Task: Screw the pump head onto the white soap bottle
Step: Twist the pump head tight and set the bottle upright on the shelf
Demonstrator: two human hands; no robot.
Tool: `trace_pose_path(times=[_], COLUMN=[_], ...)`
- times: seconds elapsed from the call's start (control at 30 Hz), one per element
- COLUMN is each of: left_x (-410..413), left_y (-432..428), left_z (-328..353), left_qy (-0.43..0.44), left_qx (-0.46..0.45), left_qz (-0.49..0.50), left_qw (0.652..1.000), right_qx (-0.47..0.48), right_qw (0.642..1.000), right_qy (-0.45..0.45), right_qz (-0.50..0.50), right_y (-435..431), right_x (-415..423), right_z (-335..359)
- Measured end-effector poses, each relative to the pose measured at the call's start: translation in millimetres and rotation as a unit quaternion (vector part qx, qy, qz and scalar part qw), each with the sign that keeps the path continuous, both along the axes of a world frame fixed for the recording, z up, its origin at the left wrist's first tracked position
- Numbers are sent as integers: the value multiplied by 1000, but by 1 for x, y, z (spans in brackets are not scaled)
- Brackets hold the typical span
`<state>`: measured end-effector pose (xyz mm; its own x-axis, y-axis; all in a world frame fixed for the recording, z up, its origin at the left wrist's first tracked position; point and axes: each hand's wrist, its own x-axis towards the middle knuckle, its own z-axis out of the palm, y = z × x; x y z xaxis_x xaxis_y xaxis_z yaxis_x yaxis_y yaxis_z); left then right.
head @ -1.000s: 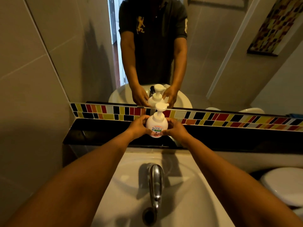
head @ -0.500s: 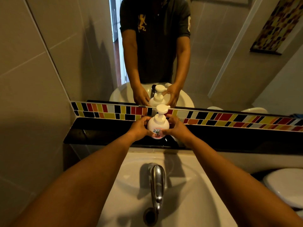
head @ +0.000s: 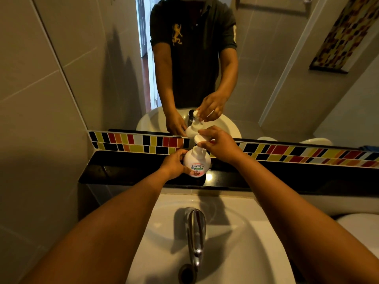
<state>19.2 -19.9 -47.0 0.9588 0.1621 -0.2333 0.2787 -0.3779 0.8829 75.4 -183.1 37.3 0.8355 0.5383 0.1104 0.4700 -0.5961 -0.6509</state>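
The white soap bottle (head: 197, 161), round with a pink and green label, stands on the black ledge (head: 127, 171) behind the basin. My left hand (head: 173, 165) wraps around its left side. The white pump head (head: 198, 139) sits on the bottle's neck. My right hand (head: 217, 143) is raised to the pump head, with fingertips pinching its flat top from the right. The bottle's neck is partly hidden by my fingers.
A chrome tap (head: 195, 236) rises over the white basin (head: 235, 242) below the ledge. A strip of coloured tiles (head: 287, 153) and a mirror (head: 266, 68) stand right behind the bottle. A white toilet (head: 361, 232) lies at the lower right.
My right hand has let go of the bottle's right side and risen to pinch the pump head. The left hand still holds the bottle on the ledge.
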Motion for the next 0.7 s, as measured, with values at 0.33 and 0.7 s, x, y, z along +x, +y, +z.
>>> trace_pose_path(times=[0.33,0.7], left_x=[1,2], left_y=[-1,-1], left_z=[-2,-3], left_qy=[0,-8], left_qx=[26,41], left_qz=[11,12], left_qw=[1000,999], right_qx=[-16,48], right_qw=[994,997], right_qy=[-26,31], right_qz=[-104,-48], right_y=[11,6], right_x=[-4,-11], right_z=[-7,-18])
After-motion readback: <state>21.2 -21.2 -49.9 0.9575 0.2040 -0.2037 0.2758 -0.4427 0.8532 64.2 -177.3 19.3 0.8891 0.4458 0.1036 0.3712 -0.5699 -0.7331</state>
